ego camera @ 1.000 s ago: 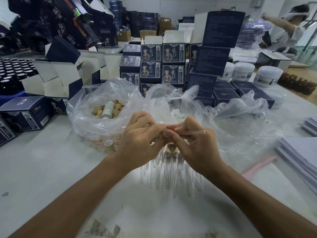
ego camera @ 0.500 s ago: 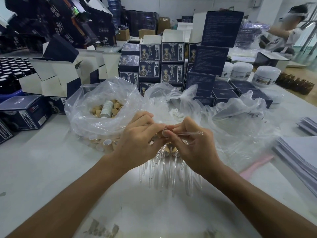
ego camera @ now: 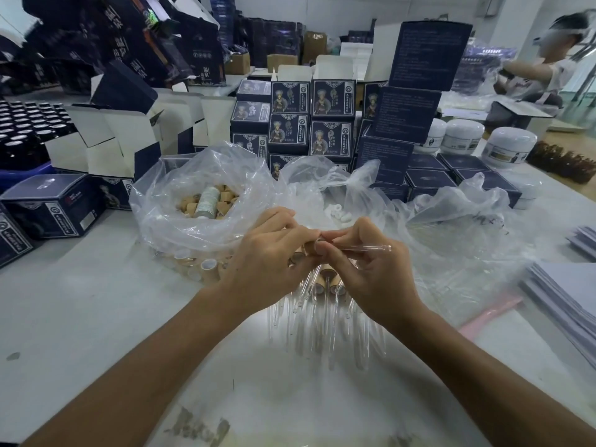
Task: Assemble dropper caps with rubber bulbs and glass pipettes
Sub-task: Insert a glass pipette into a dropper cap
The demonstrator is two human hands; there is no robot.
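We see the glass pipette (ego camera: 364, 249) lying almost level at the centre of the scene, above the table, its far tip pointing right. Its near end meets the tan dropper cap (ego camera: 312, 247), just where the two hands come together. The right hand (ego camera: 371, 272) pinches the pipette between thumb and forefinger; the left hand (ego camera: 267, 266) curls round the cap and grips it. Compared with half a second ago, we find little change: both hands keep the same grasp and the pipette sits at nearly the same angle, still at the cap's mouth. Below the hands lie finished droppers (ego camera: 322, 304), glass stems fanned toward us on the white table (ego camera: 80, 317). Behind the left hand a clear plastic bag (ego camera: 193, 201) holds loose tan caps. Dark blue boxes (ego camera: 309, 117) stand stacked beyond.
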